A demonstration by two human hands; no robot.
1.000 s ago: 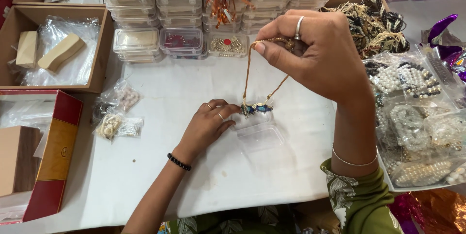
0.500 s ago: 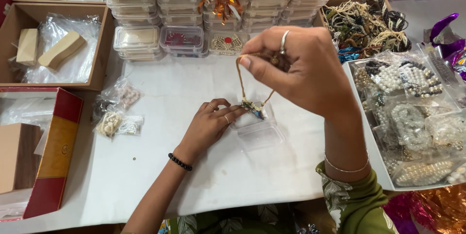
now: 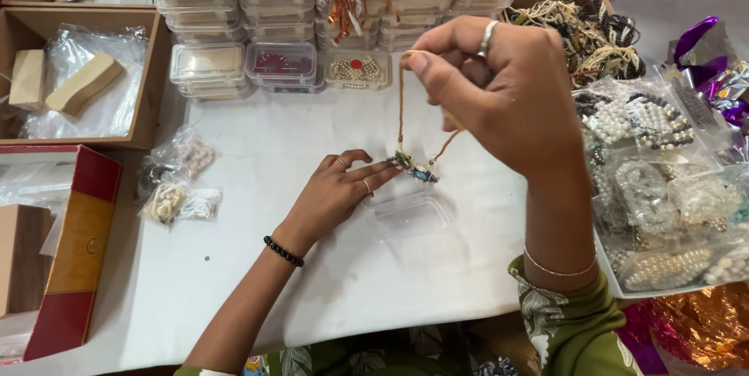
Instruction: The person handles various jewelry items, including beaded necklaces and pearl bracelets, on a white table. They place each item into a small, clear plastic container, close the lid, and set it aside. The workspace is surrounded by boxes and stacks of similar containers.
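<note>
Our right hand [image 3: 499, 91] has drifted a little lower and left since a moment ago, bringing the beaded ornament [image 3: 415, 168] down to the left hand's fingertips [image 3: 388, 171]. We pinch its brown cord [image 3: 402, 103] between thumb and fingers at upper centre. Our left hand [image 3: 337, 193] lies flat and open, just left of the small clear box [image 3: 411, 214] at frame centre.

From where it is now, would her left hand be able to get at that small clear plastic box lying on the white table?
Probably yes. The left hand lies flat on the white table just beside the small clear plastic box, with bare table between them. The beaded ornament hanging on a thread from the right hand sits above, not in between.
</note>
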